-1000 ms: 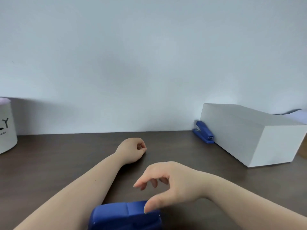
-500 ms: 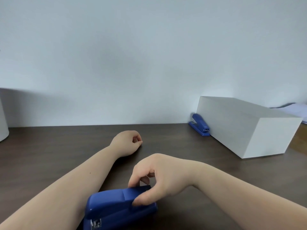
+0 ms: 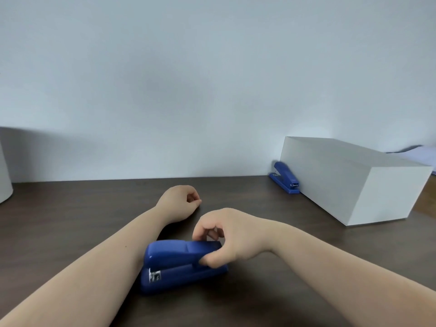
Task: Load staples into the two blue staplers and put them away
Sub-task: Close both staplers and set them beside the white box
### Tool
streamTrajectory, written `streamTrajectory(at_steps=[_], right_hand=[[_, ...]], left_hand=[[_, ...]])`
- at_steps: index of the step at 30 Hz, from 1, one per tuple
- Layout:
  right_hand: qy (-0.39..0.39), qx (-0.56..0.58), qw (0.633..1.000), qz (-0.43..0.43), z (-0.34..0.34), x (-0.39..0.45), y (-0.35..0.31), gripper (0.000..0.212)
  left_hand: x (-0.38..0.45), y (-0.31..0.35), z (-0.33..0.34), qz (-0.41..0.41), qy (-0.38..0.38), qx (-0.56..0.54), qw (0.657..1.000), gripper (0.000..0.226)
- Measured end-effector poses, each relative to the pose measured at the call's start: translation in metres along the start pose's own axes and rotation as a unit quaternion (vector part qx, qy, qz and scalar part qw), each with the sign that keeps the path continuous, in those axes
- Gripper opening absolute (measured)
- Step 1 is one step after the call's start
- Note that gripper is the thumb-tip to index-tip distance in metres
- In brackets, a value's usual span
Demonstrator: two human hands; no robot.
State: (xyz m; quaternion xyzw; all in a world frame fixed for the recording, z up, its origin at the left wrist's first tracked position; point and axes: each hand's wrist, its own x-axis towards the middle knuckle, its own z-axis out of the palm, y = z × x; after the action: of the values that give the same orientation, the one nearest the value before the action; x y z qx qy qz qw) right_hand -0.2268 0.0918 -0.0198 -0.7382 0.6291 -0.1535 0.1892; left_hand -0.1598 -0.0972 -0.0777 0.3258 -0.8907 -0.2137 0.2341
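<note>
Stapler (image 3: 181, 263) number one lies on the dark counter (image 3: 70, 223) at about 6 o'clock, nearest the camera, its metal front end pointing left. The right hand (image 3: 232, 239) pinches its rear end, thumb on the near side and fingers (image 3: 200, 233) curled over the top. Just beyond, the left hand (image 3: 180, 204) rests on the counter in a loose, empty fist. Far off at 2 o'clock, a second stapler (image 3: 286, 177) sits against a white box (image 3: 354, 182).

At nine o'clock a white container (image 3: 4, 175) is cut by the frame's edge, the right hand (image 3: 232, 234) hides the near stapler's (image 3: 181, 263) rear, and its metal front is blurred.
</note>
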Motion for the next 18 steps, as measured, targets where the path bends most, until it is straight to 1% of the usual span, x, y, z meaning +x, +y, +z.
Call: streamTrajectory(at_steps=[4, 8, 10, 12, 15, 18], right_hand=[[0.058, 0.001, 0.998, 0.038, -0.002, 0.007, 0.024, 0.023], [0.128, -0.002, 0.989, 0.078, -0.006, 0.015, 0.05, 0.028], [0.157, -0.007, 0.984, 0.09, -0.008, 0.018, 0.063, 0.03], [0.178, -0.009, 0.979, 0.099, -0.011, 0.021, 0.075, 0.031], [0.218, -0.044, 0.968, 0.12, -0.014, 0.027, 0.093, 0.031], [0.267, -0.067, 0.947, 0.167, -0.02, 0.033, 0.117, 0.034]], left_hand=[[0.001, 0.001, 0.0, -0.008, 0.001, -0.004, 1.0, 0.012], [0.006, 0.001, -0.002, -0.028, -0.028, -0.011, 0.999, 0.012], [0.008, 0.0, -0.003, -0.041, -0.028, -0.017, 0.999, 0.014], [0.009, -0.002, -0.003, -0.053, -0.007, -0.017, 0.998, 0.014], [0.009, -0.003, -0.002, -0.084, 0.05, -0.033, 0.995, 0.011], [0.012, -0.004, 0.0, -0.085, 0.057, -0.017, 0.995, 0.013]])
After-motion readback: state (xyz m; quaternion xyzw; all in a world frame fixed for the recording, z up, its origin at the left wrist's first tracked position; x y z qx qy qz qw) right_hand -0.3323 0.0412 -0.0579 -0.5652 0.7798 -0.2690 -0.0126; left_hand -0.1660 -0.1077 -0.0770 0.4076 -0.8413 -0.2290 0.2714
